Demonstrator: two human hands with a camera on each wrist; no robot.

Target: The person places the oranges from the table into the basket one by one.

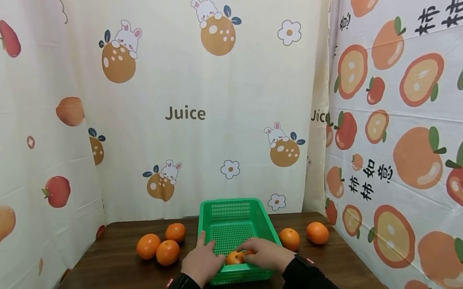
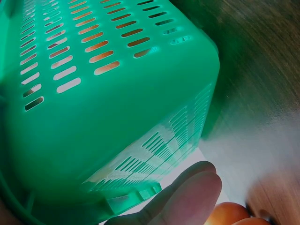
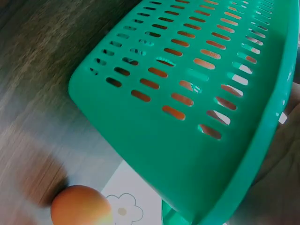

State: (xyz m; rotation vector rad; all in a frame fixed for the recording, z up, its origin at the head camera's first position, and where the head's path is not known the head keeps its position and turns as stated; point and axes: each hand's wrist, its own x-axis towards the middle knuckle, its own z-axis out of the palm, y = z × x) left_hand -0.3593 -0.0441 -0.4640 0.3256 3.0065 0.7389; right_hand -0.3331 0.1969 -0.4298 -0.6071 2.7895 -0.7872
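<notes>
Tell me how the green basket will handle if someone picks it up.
The basket is probably light for its size, given its thin, slotted walls. It looks fairly stiff, since its sides stand straight, though it may flex a little. If tilted, the round orange inside could roll.

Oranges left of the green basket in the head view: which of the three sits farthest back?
The orange nearest the green basket; the leftmost orange and the frontmost orange both sit further forward on the table.
</notes>
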